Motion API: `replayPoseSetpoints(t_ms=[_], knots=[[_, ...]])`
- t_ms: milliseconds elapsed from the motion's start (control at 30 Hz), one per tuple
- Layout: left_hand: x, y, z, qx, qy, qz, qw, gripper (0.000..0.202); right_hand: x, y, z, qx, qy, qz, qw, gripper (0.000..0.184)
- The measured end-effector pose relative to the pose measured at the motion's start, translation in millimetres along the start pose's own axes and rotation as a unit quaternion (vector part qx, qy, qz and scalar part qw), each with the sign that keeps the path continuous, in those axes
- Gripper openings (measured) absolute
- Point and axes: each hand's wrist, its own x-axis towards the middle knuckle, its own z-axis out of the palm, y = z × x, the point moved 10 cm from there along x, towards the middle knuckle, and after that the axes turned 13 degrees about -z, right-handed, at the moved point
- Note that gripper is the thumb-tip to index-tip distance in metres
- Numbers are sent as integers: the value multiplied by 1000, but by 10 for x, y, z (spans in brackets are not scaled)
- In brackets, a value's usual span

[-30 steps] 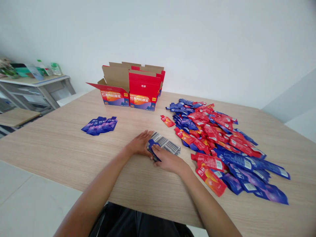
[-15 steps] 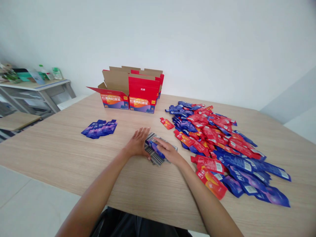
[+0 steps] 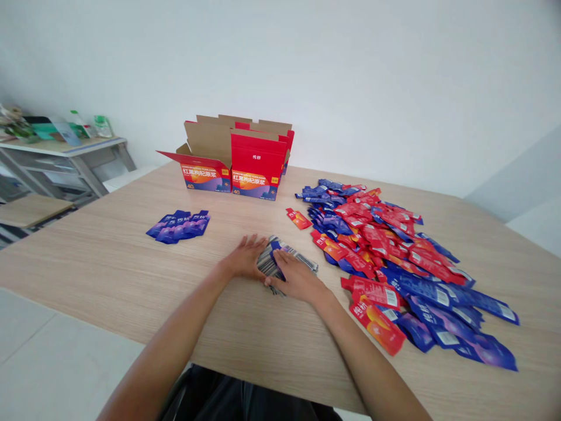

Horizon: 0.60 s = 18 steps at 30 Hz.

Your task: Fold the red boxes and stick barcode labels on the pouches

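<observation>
A striped grey-and-white bundle (image 3: 267, 264) lies on the table in front of me; its exact kind I cannot make out. My left hand (image 3: 245, 258) rests against the bundle's left edge, fingers apart. Laid flat across the top is my right hand (image 3: 298, 277), its fingers stretched over a blue pouch (image 3: 276, 244) that is mostly covered by them. To the left, several blue-purple pouches (image 3: 179, 227) lie overlapped in a fan. A single red pouch (image 3: 298, 219) sits beyond the bundle, to the right.
A large heap of red and blue pouches (image 3: 372, 240) spreads over the right side of the wooden table (image 3: 245, 339). Red cartons (image 3: 256, 164) with raised flaps stand at the back by the wall. A side desk (image 3: 65, 149) holding bottles is at far left.
My right hand, which had its fingers around the blue pouch, now lies flat over it on the striped bundle. My left hand has stayed at the bundle's left edge.
</observation>
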Motion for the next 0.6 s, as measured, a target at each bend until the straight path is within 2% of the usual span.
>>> replayPoseSetpoints(t_ms=[167, 267, 467, 600], knots=[[1, -6, 23, -1, -5, 2, 1000, 133, -193, -200, 137, 88, -113, 1, 990, 104], [7, 7, 36, -6, -4, 7, 1000, 134, -215, -215, 203, 101, -141, 6, 985, 102], [26, 20, 49, -15, -20, 10, 1000, 130, -36, -77, 103, 64, -59, 21, 996, 89], [14, -9, 8, -36, -19, 1, 999, 133, -42, -129, 39, 28, -47, 27, 998, 81]])
